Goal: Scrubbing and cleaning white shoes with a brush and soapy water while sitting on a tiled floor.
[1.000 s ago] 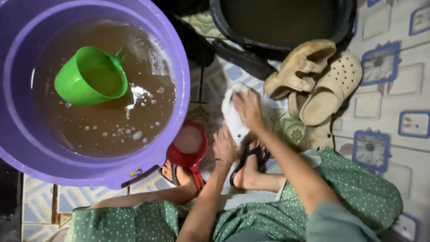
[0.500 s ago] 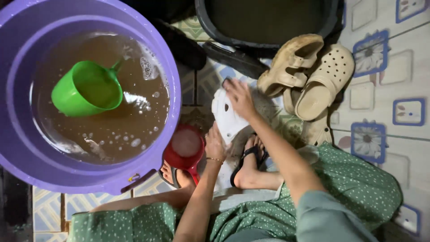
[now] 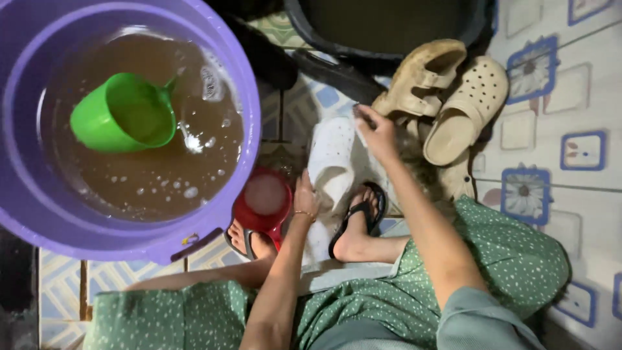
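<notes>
On the tiled floor (image 3: 551, 97) between the person's sandalled feet, a white perforated clog (image 3: 332, 162) lies pinned for scrubbing: the left hand (image 3: 306, 199) clamps its near end steady, while the right hand (image 3: 378, 131) presses closed at its far edge. Beside them sit a red scoop (image 3: 262, 204) and the purple basin (image 3: 249, 97) of brown water, within easy reach.

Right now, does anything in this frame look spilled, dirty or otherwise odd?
Yes. The water in the purple plastic basin is murky brown with foam, a green plastic scoop floating tilted in it. The tan strapped sandal looks mud-stained. Both hands, left and right, hold a white perforated clog.
</notes>
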